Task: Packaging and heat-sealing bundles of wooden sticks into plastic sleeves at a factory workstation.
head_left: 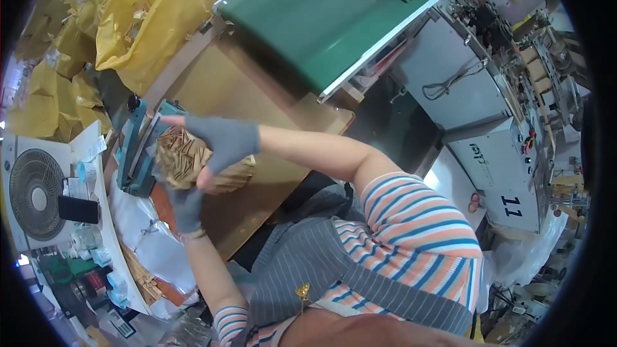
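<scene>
The bundle of folded brown paper (182, 156) is spanned by the widely spread thumb and fingers of the right hand (226, 142) on its far and right sides, and is backed on its near side by the left hand (187, 209), whose fingertips are hidden. It is probably light, easily creased and prone to fanning, so best gripped broadly from opposite edges. Just left stands a green metal tool (130, 144), at the brown table's (212, 83) left end.
</scene>
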`<state>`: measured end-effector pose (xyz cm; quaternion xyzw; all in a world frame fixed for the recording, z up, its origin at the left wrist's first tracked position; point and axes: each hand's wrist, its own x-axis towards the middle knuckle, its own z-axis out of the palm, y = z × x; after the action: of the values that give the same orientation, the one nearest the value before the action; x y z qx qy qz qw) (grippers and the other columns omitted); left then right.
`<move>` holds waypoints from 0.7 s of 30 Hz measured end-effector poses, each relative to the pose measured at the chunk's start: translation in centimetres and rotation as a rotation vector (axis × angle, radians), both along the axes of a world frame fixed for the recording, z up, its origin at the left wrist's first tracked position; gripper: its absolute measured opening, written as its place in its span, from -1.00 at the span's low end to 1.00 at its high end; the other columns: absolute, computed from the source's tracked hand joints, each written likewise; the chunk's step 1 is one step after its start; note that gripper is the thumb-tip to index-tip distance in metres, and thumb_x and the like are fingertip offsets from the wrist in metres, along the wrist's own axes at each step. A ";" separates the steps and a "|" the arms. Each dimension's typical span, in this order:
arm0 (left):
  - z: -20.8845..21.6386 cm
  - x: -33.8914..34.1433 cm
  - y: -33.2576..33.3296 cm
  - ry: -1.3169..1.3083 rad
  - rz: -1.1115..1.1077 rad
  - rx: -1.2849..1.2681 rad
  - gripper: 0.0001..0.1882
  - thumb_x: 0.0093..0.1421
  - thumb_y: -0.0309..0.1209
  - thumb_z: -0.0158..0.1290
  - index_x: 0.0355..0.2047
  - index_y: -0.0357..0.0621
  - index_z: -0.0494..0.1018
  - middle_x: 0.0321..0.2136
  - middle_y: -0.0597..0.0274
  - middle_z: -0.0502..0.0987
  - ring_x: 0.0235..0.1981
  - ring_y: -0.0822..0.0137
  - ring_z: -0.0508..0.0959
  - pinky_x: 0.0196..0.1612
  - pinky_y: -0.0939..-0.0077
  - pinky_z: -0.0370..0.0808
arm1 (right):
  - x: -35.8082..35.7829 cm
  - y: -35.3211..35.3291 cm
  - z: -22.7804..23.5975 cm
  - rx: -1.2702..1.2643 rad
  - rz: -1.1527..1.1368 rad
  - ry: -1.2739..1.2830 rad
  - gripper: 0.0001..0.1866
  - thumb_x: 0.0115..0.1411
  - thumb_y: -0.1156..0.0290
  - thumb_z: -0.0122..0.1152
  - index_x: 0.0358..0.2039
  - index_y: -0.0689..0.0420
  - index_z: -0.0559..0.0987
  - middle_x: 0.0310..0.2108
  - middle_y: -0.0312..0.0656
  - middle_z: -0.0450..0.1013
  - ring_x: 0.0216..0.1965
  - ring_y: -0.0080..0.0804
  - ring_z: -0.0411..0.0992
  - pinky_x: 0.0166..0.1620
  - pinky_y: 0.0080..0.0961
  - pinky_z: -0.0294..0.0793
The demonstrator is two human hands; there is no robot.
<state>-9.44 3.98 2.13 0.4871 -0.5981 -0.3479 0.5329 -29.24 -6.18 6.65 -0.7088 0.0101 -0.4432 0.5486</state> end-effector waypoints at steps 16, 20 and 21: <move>-1.2 -2.9 8.9 0.834 -0.150 0.270 -0.47 0.30 0.00 -0.20 -0.05 -0.27 0.33 -0.18 0.21 0.43 -0.13 0.36 0.40 -0.06 0.44 0.37 | -1.3 8.6 -1.4 0.623 0.451 0.311 -0.40 -0.04 0.42 0.28 0.07 0.21 0.42 -0.32 -0.21 0.50 -0.27 -0.53 0.45 -0.18 -0.63 0.42; 7.3 -2.4 8.6 0.287 0.290 0.125 -0.62 0.30 -0.24 -0.12 -0.11 -0.35 0.40 -0.37 0.26 0.47 -0.39 0.44 0.40 -0.31 0.52 0.37 | 0.6 10.1 -1.5 0.813 0.558 0.197 -0.59 0.06 0.44 0.16 -0.03 0.21 0.48 -0.35 -0.27 0.47 -0.32 -0.61 0.40 -0.22 -0.67 0.41; 9.7 -5.3 8.8 -0.015 0.133 0.104 -0.69 0.26 -0.33 -0.07 -0.12 -0.33 0.41 -0.40 0.32 0.46 -0.45 0.49 0.40 -0.36 0.57 0.36 | 1.5 10.3 -2.3 0.729 0.488 0.157 -0.63 0.10 0.42 0.12 -0.04 0.21 0.47 -0.32 -0.23 0.47 -0.30 -0.60 0.41 -0.20 -0.67 0.41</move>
<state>-14.69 12.80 11.85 0.5555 -0.5495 -0.3387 0.5241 -27.76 4.13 4.30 -0.4822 0.0399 -0.2131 0.8488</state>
